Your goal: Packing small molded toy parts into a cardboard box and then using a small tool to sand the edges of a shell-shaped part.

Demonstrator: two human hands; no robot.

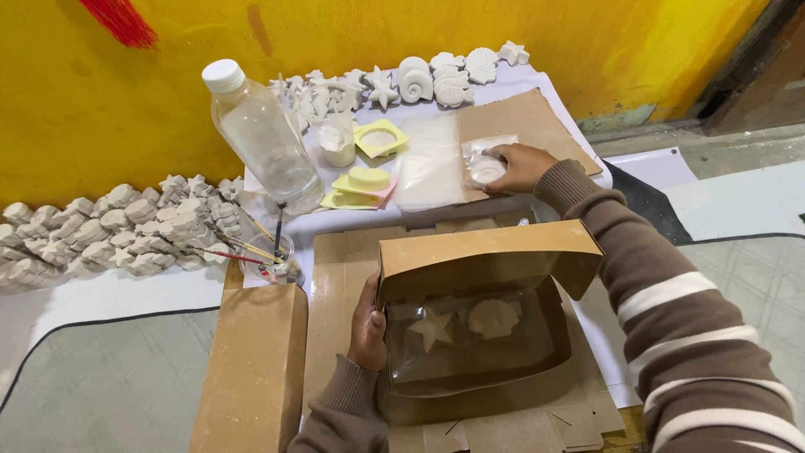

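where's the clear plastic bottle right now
In the head view, the clear plastic bottle stands upper left against the yellow wall, left of the small white cup.

The left hand sits low in the middle of the frame, fingers upright and curled, thumb side toward the right, gripping an edge. Its forearm, in a brown sleeve, comes up from the bottom edge. The right hand is stretched out to the upper middle, palm down, fingers closed over something flat. Its arm, in a brown sleeve with white stripes, runs from the lower right corner.
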